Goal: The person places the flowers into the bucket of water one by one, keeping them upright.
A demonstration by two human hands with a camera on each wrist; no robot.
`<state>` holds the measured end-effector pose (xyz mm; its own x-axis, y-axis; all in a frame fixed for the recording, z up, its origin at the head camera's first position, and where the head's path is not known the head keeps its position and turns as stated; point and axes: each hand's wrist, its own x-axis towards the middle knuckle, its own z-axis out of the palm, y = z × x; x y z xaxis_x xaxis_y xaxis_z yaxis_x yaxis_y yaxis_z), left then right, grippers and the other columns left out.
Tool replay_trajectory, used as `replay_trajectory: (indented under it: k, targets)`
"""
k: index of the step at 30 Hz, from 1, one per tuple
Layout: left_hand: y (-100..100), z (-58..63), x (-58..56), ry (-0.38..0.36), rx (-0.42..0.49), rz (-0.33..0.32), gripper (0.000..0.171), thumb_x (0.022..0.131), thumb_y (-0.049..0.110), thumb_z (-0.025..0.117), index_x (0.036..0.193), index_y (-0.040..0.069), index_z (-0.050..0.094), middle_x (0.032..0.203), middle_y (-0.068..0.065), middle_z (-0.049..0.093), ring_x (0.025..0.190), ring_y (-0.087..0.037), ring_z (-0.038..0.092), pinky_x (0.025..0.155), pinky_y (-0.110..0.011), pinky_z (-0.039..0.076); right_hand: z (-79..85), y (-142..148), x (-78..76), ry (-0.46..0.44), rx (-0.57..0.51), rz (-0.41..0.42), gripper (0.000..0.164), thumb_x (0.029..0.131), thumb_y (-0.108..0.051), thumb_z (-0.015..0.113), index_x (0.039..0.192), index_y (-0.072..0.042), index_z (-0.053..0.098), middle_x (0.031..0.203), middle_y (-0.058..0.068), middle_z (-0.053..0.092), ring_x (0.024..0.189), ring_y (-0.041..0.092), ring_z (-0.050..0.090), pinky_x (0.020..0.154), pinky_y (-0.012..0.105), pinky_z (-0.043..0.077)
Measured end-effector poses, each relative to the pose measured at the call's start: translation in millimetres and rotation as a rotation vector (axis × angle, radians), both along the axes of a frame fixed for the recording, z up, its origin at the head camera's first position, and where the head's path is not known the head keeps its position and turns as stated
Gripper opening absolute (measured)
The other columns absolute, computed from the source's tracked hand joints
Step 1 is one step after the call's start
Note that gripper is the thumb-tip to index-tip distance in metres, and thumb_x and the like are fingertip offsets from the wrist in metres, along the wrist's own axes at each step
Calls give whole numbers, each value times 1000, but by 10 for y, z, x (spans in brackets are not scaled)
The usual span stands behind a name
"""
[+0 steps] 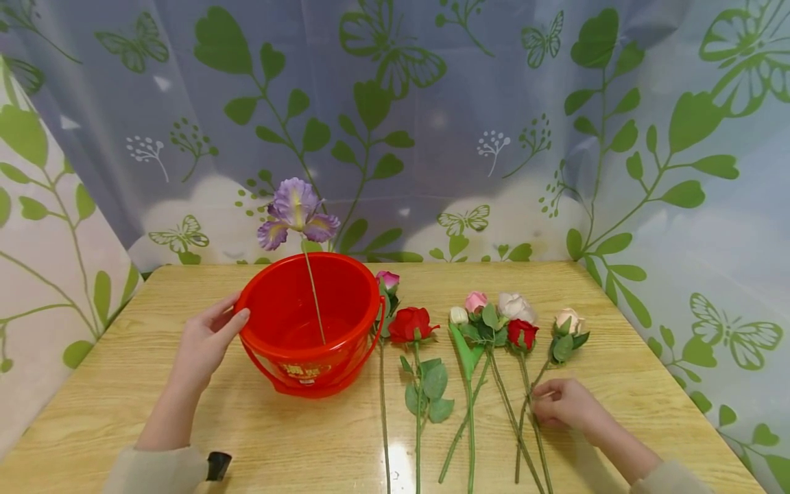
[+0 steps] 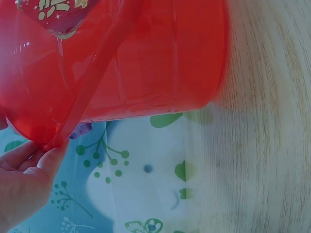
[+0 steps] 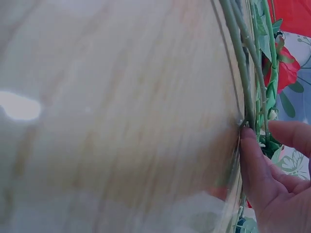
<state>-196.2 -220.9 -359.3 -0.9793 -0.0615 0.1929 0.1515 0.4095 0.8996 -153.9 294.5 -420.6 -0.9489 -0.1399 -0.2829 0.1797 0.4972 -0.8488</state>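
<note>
My left hand grips the left rim of a red plastic bucket, thumb on the outside, near where the handle joins in the left wrist view. Inside the bucket stands a purple artificial iris, its thin stem leaning on the inner wall. On the right, my right hand has its fingers curled at crossing stems, below a peach rose and a small red rose. In the right wrist view the fingertips touch these stems, which lie between thumb and fingers.
Between bucket and right hand lie a large red rose, a magenta rose partly behind the bucket, a white calla lily, a pink rose and a white rose. Patterned curtains edge the wooden table.
</note>
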Motion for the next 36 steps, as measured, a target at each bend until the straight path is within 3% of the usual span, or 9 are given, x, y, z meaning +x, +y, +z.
replay_trajectory:
  k: [16, 22, 25, 32, 36]
  targets:
    - [4, 3, 3, 19, -5, 0, 54, 90, 29, 51, 132, -1, 38, 127, -22, 44, 108, -31, 47, 75, -14, 43, -56, -42, 13, 1, 26, -20, 29, 74, 2, 62, 95, 18, 51, 69, 6, 57, 63, 15, 57, 57, 29, 51]
    - [6, -5, 2, 41, 0, -6, 51, 89, 25, 52, 131, -2, 40, 124, -22, 46, 102, -16, 51, 75, -13, 43, -57, -43, 21, -13, 6, -59, 28, 74, 3, 62, 95, 18, 50, 70, 6, 57, 63, 15, 56, 58, 30, 51]
    - [11, -2, 2, 44, 5, -8, 50, 90, 24, 52, 131, -2, 40, 124, -22, 47, 100, -10, 52, 75, -12, 42, -40, -41, 19, -17, -1, -84, 28, 74, 4, 62, 95, 18, 50, 71, 6, 56, 64, 15, 56, 58, 31, 51]
    - [24, 9, 14, 44, 7, -6, 51, 90, 25, 52, 131, -2, 39, 124, -22, 46, 105, -23, 50, 76, -16, 43, 52, -26, -5, 0, -11, -93, 29, 76, 2, 59, 97, 18, 49, 72, 6, 58, 62, 16, 57, 58, 32, 52]
    - [27, 9, 16, 55, 16, -11, 51, 90, 24, 52, 131, -2, 40, 124, -22, 47, 101, -12, 51, 75, -14, 43, 133, -22, -29, 2, -20, -102, 30, 77, 3, 57, 101, 19, 47, 74, 7, 58, 63, 17, 57, 61, 33, 52]
